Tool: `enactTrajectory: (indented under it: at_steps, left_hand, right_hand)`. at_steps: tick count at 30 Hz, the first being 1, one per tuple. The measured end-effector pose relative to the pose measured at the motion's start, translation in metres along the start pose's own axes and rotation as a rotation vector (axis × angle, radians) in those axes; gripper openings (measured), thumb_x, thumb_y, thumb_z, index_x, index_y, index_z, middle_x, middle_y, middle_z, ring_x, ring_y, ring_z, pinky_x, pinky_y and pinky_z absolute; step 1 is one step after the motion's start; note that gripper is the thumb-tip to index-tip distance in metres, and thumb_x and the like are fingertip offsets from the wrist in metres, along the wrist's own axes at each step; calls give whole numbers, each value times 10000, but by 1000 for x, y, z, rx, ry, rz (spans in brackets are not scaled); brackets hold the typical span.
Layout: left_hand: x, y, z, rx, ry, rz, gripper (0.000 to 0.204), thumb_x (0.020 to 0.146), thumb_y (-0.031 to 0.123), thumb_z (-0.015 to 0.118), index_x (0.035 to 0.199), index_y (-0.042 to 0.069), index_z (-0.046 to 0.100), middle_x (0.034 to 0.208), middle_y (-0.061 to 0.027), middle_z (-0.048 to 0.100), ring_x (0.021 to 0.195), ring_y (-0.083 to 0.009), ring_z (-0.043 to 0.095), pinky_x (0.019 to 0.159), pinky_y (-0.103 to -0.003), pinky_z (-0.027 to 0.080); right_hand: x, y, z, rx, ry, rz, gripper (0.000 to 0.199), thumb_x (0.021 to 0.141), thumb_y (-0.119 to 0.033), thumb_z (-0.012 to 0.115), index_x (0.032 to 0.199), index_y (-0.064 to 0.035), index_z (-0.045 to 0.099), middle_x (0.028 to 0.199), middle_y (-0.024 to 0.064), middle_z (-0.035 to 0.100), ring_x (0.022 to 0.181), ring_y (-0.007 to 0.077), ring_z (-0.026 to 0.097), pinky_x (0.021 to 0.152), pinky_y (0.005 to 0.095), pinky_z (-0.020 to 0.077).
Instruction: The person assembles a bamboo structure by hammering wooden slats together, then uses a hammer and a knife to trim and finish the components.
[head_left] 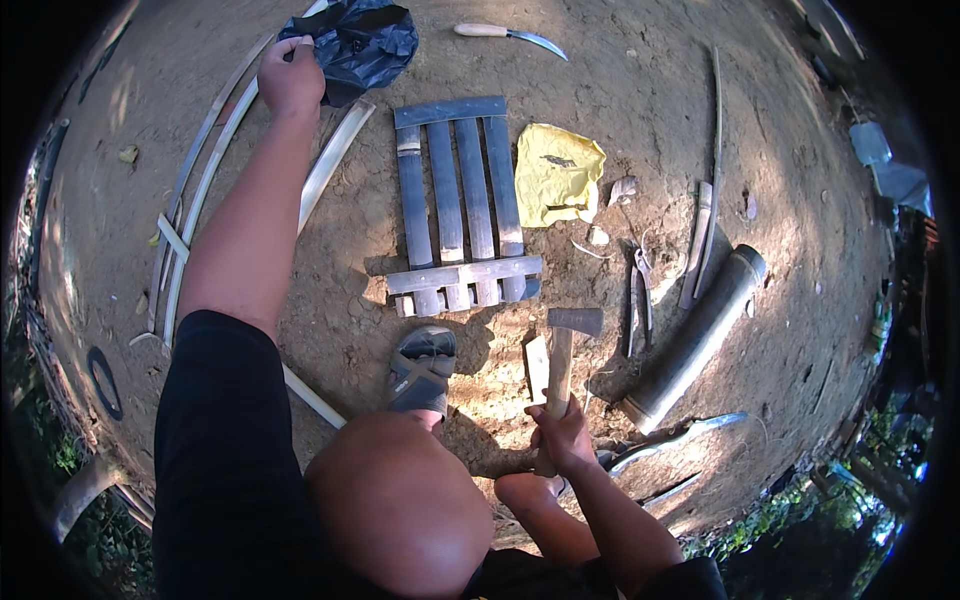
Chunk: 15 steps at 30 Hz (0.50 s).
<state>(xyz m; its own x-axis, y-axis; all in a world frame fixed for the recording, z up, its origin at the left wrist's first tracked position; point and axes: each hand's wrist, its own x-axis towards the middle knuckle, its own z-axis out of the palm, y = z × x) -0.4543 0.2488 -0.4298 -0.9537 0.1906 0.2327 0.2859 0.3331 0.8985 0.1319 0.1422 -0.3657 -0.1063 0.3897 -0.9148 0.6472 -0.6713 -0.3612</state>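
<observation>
My left hand [293, 78] reaches far forward, its fingers closed on the edge of a crumpled black plastic bag [365, 45]. My right hand [566, 436] grips the wooden handle of a hatchet [576, 321], its dark metal head pointing away from me. Ahead of my foot lies a slatted bamboo frame [446, 200]: several dark upright strips with one crosspiece at the far end and another at the near end. To its right, a yellow sheet [558, 180] is spread on the soil with small dark pieces on it. What is inside the bag is hidden.
Pliers [641, 290] and a thick bamboo tube [700, 340] lie to the right, with a long blade [685, 440] nearer me. A curved knife [510, 36] rests at the far side. Long bamboo strips [215, 180] lie left. My sandalled foot [422, 370] is near the frame.
</observation>
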Motion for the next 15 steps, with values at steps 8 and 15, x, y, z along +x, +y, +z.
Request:
enactTrajectory:
  at_steps: [8, 15]
  left_hand:
    - [-31, 71, -85, -378, -57, 65, 170, 951, 145, 691, 1018, -11, 696, 894, -38, 686, 778, -110, 606, 710, -269, 476]
    - [-117, 72, -197, -526, -247, -170, 129, 975, 130, 663, 1027, 13, 652, 863, 10, 628, 755, -68, 536, 682, -240, 429]
  right_hand:
    - [13, -9, -11, -33, -45, -123, 440, 897, -140, 733, 1230, 3, 483, 841, 81, 639, 510, 151, 581, 478, 303, 488]
    - [10, 2, -17, -117, 15, -215, 439, 899, -149, 725, 1238, 1, 491, 861, 94, 643, 514, 154, 566, 491, 304, 487]
